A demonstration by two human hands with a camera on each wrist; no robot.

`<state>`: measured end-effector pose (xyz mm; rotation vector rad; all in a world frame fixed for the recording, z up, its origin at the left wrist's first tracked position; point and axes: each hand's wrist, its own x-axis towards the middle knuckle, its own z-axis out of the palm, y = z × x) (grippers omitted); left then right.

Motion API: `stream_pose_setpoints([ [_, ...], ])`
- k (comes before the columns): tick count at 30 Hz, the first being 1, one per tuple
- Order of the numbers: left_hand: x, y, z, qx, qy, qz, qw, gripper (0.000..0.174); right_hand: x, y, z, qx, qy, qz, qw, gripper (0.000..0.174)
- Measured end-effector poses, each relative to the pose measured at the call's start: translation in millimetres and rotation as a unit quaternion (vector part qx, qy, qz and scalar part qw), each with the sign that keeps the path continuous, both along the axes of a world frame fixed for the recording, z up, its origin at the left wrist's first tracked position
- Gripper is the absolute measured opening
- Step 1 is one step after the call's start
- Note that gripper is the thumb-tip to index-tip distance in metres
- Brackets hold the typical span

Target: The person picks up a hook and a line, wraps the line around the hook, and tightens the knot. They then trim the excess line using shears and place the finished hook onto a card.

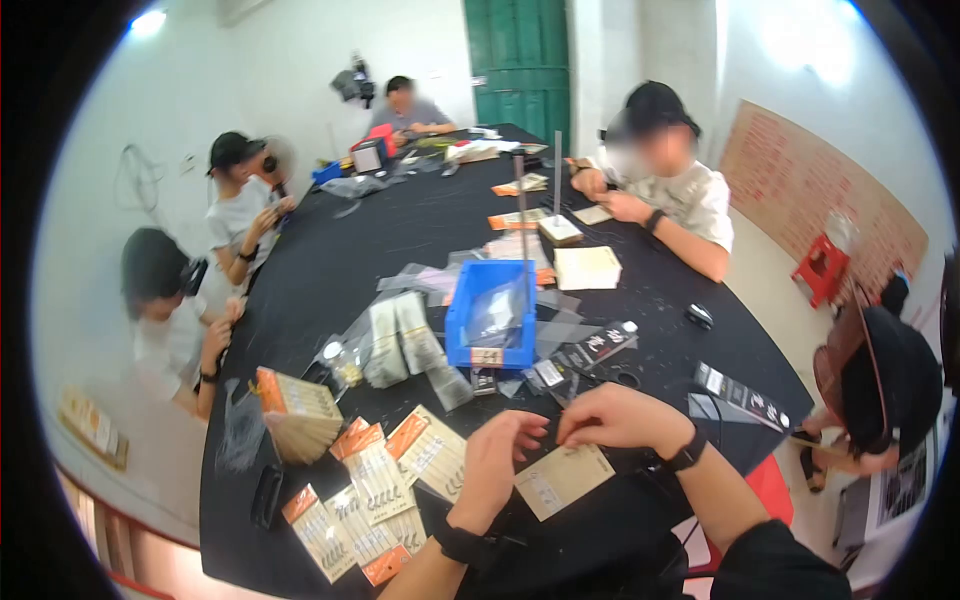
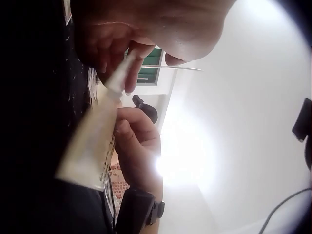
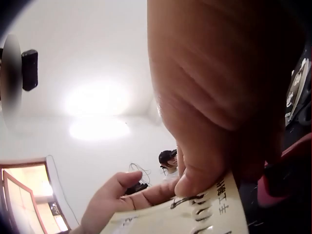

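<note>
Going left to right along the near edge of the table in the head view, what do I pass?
A fanned card stack → orange-topped hook cards → left hand → beige card → right hand → black packet.

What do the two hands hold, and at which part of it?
The left hand and the right hand both pinch one beige card by its far edge, with the fingertips close together.

Card [image 1: 563, 480]: top edge hidden under left hand [image 1: 497, 462] and right hand [image 1: 620, 418], print too small to read. Cut off at bottom in right wrist view, blurred in left.
</note>
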<state>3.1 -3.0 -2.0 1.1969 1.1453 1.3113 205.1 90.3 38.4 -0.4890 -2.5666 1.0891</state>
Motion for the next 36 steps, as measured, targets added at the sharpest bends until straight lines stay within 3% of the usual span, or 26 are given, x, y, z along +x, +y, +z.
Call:
stream_pose_setpoints([
  [5, -2.4, 6.1, -11.0, 0.057, -0.017, 0.110, 0.992, 0.040, -21.6, -12.1, 29.2, 0.091, -0.029, -0.074, 0.993, 0.016],
  [7, -5.0, 7.7, -16.0, 0.040, -0.080, 0.123, 0.988, 0.037, -34.4, -11.8, 40.8, 0.142, -0.004, -0.075, 0.987, 0.016],
  [11, -9.6, 12.7, -25.1, 0.020, -0.203, 0.071, 0.977, 0.035, -81.2, 6.3, 88.7, 0.148, -0.073, 0.001, 0.986, 0.016],
  [12, -8.3, 11.9, -24.6, 0.020, -0.217, 0.052, 0.975, 0.035, -97.1, 14.4, 93.5, 0.140, -0.015, -0.011, 0.990, 0.017],
  [15, -6.5, 14.2, -24.0, 0.020, -0.271, -0.010, 0.962, 0.037, -159.9, 60.1, 127.1, 0.129, -0.036, 0.005, 0.991, 0.022],
  [16, -2.4, 14.0, -24.6, 0.019, -0.268, -0.026, 0.963, 0.037, -184.2, 83.1, 126.9, 0.050, -0.039, -0.021, 0.998, 0.024],
  [17, -0.7, 13.7, -26.2, 0.018, -0.266, -0.036, 0.963, 0.038, -204.9, 108.3, 124.5, 0.043, 0.006, -0.011, 0.999, 0.027],
  [20, -3.2, 10.9, -20.8, 0.046, -0.246, -0.094, 0.964, 0.040, -251.3, 157.1, 106.1, -0.056, 0.006, -0.137, 0.989, 0.028],
  [25, -4.7, 14.9, -23.3, -0.008, -0.299, -0.126, 0.946, 0.038, -287.0, 242.6, 71.8, 0.083, -0.237, -0.242, 0.937, 0.031],
  [29, 1.1, 10.7, -26.1, 0.010, -0.268, -0.131, 0.955, 0.034, -293.7, 316.2, 44.1, -0.035, -0.234, -0.262, 0.936, 0.041],
  [31, 1.7, 9.2, -24.3, 0.009, -0.285, -0.148, 0.947, 0.032, -300.5, 318.8, 36.0, -0.036, -0.209, -0.305, 0.929, 0.038],
  [34, 6.3, 3.6, -12.7, 0.012, -0.302, -0.133, 0.944, 0.030, -313.8, 350.4, 14.8, 0.076, -0.224, -0.239, 0.942, 0.032],
  [35, 11.7, 1.1, -15.3, 0.017, -0.299, -0.122, 0.946, 0.030, -320.1, 346.8, 8.7, 0.027, -0.195, -0.302, 0.933, 0.032],
  [36, 16.9, 1.7, -18.3, 0.025, -0.291, -0.118, 0.949, 0.029, -323.8, 351.1, 3.5, 0.041, -0.208, -0.286, 0.934, 0.032],
])
